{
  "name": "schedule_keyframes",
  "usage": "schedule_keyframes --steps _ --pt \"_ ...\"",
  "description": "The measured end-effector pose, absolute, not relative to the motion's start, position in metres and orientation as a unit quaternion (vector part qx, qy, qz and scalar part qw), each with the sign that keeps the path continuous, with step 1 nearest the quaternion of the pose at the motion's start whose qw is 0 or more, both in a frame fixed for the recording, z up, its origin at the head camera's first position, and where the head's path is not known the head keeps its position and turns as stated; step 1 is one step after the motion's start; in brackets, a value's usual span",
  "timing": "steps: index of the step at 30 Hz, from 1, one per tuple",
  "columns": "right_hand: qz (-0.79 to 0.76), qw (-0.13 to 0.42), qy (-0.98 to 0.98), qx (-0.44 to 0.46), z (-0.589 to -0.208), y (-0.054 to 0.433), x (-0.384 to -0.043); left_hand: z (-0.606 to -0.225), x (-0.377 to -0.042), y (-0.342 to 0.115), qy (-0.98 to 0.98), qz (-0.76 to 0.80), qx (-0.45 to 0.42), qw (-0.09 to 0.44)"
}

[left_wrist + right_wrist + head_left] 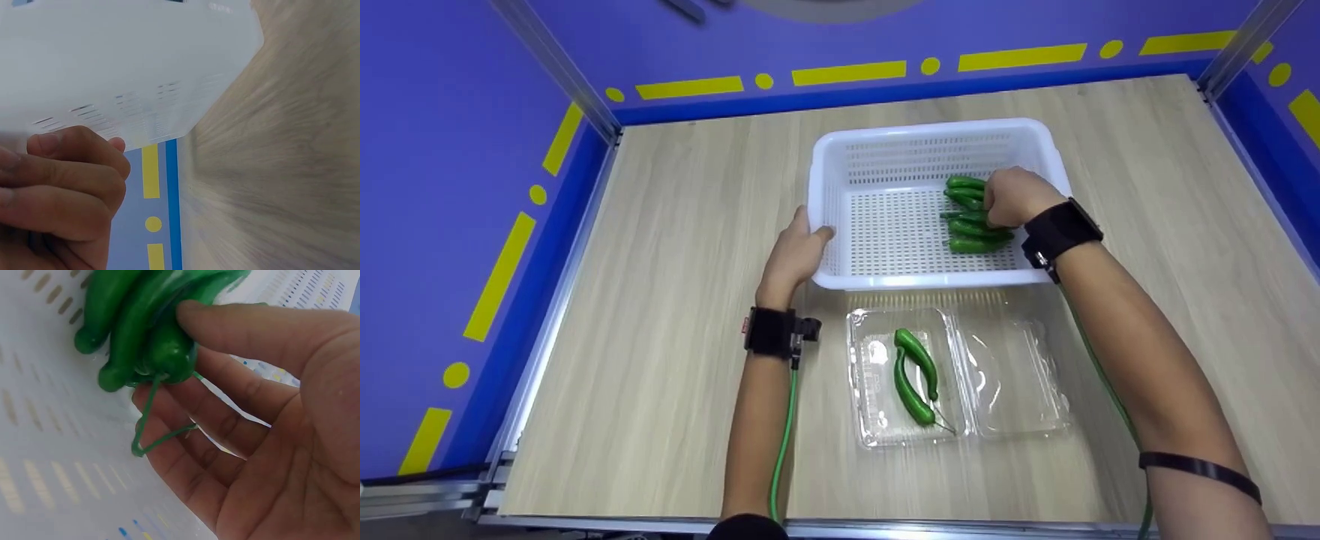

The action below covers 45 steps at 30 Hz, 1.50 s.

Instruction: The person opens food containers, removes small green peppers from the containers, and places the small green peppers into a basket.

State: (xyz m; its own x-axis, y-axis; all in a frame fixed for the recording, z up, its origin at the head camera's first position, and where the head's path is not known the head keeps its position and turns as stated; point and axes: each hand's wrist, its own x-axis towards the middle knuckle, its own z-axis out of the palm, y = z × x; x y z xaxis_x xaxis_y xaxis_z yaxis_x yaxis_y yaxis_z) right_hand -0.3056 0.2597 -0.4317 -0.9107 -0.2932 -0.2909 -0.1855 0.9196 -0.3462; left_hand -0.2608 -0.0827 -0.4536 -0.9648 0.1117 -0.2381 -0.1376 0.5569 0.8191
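A white perforated plastic basket (pixel 885 281) stands on the table, and several green chili peppers (pixel 975 245) lie in its right half. My left hand (pixel 797 251) grips the basket's left wall, thumb over the rim and fingers curled outside it, as the left wrist view shows. Inside the basket, my right hand (pixel 1020 196) pinches one green chili pepper (pixel 171 354) between thumb and fingers; its thin bent stem hangs down. Other peppers (pixel 121 354) lie right beside it against the basket wall. The head view hides the pinched pepper partly behind the hand.
In front of the basket lies an opened clear plastic clamshell box (pixel 866 427). Two green chili peppers (pixel 911 394) rest in its left half; its lid (pixel 1020 390) spreads to the right. Blue panels (pixel 840 45) with yellow marks border the wooden table (pixel 682 300).
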Motion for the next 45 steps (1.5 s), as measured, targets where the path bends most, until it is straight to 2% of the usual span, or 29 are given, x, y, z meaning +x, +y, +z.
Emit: schedule_keyframes --steps 31,45 --pt "-0.163 0.19 0.963 -0.094 -0.428 0.261 -0.305 -0.452 -0.261 -0.081 0.873 0.47 -0.016 0.133" --pt "-0.173 0.148 0.968 -0.105 -0.418 0.263 -0.298 -0.453 -0.261 -0.082 0.871 0.473 -0.013 0.134"
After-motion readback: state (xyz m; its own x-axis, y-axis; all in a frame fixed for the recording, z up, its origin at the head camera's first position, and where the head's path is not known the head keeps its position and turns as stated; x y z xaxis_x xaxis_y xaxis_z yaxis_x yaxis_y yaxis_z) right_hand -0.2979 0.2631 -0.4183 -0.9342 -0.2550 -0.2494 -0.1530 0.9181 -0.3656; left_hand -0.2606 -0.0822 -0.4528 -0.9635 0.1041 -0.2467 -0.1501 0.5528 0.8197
